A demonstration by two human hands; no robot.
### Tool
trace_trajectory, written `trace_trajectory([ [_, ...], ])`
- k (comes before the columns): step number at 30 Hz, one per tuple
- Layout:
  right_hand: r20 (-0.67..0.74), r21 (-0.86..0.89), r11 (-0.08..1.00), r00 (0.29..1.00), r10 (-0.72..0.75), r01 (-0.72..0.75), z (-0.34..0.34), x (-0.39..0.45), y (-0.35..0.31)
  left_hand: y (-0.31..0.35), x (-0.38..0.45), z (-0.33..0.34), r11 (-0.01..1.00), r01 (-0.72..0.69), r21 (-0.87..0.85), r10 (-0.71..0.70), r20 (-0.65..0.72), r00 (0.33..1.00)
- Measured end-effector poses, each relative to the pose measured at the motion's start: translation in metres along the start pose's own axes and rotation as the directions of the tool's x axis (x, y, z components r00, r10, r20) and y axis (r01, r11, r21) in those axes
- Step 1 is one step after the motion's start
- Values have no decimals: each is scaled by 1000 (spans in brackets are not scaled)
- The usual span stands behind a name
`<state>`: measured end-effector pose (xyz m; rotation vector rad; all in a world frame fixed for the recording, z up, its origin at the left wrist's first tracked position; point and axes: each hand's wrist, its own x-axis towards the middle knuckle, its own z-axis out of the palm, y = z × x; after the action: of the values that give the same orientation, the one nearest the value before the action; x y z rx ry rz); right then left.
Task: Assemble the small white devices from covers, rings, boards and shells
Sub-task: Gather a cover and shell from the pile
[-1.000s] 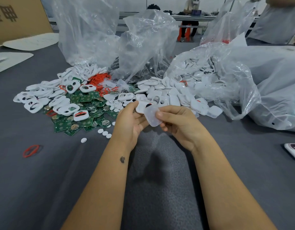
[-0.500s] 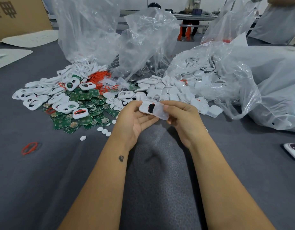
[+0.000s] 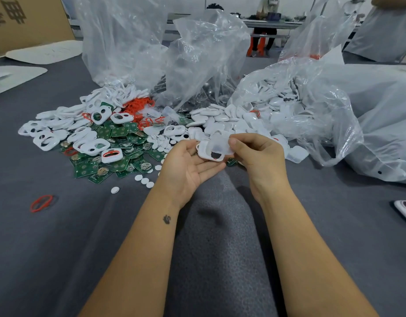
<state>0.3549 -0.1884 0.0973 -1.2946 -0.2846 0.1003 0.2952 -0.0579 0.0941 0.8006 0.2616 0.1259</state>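
Grey felt: table (image 3: 60, 248) under plastic bags (image 3: 197, 53).
Cardboard: far left (image 3: 26, 21).
Left hand (image 3: 186, 170): relaxed, cradling shell (image 3: 206, 154).
Right hand (image 3: 259, 156): pinching cover (image 3: 220, 144).

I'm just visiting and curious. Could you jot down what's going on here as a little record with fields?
Left hand: palm up, fingers supporting a white frame
Right hand: pinches a clear cover over that frame
Left pile: green boards, white frames, red rings
Right pile: white shells spilling from a plastic bag
Loose on table: one red ring, white discs
Surface: grey table
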Motion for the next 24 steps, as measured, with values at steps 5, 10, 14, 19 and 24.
trace_trajectory([
  [5,-16,-106,994,1000,-16,14,1,-1,-2,-2,2,1,999,31,39,-30,-24,999],
  [10,-15,-204,979,999,-29,25,3,-2,1,-3,2,3,999,37,4,-36,-35,999],
  [14,-25,-202,979,999,-30,24,2,-1,1,-6,2,6,999,46,-3,-46,-19,999],
  [19,-57,-254,967,998,-38,23,3,-1,2,-8,2,7,999,54,-2,-54,-9,998],
  [24,-42,-385,920,995,-93,70,5,-2,2,-8,3,7,999,46,10,-45,-20,999],
])
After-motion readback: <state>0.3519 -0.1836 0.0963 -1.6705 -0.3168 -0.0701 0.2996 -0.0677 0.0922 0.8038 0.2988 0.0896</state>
